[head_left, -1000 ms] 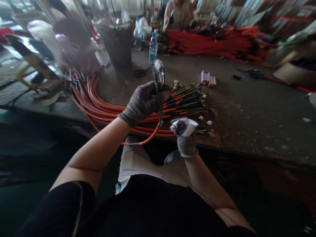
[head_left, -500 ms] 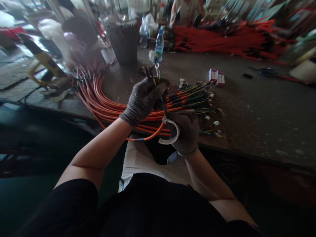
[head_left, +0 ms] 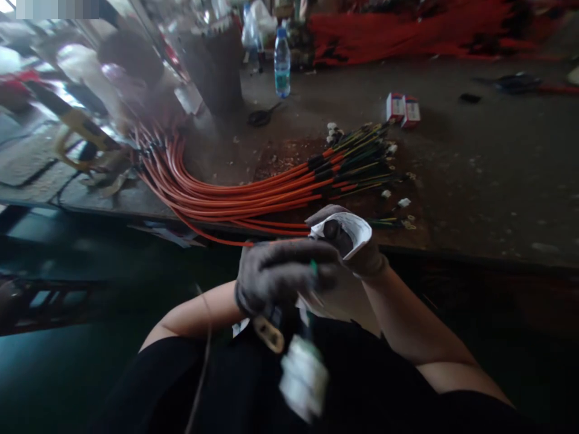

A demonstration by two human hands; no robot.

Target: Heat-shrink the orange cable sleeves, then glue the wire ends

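My left hand (head_left: 284,271), in a grey knit glove, is low in front of my chest, its fingers pointing right and smeared by motion. It appears closed on the wire end of an orange cable; the grip itself is partly hidden. Below it hang a ring lug (head_left: 269,334) and a blurred white connector (head_left: 304,377). My right hand (head_left: 371,256), also gloved, is closed on a curled white strip (head_left: 359,232) that looks like tape. A dark rounded tip shows inside the curl. The two hands nearly meet at the table edge.
Behind my hands lies a bundle of orange cables (head_left: 226,196) with connectors on their right ends. Farther back are a bucket (head_left: 212,66), a water bottle (head_left: 282,63), scissors (head_left: 262,116) and small boxes (head_left: 403,110). A yellow-handled tool (head_left: 84,135) stands left; red material (head_left: 407,36) lies at the back.
My left hand has come down and toward me, swinging the lugs and connector from above the hand to below it. The white strip has turned upward on my right hand. The view has shifted.
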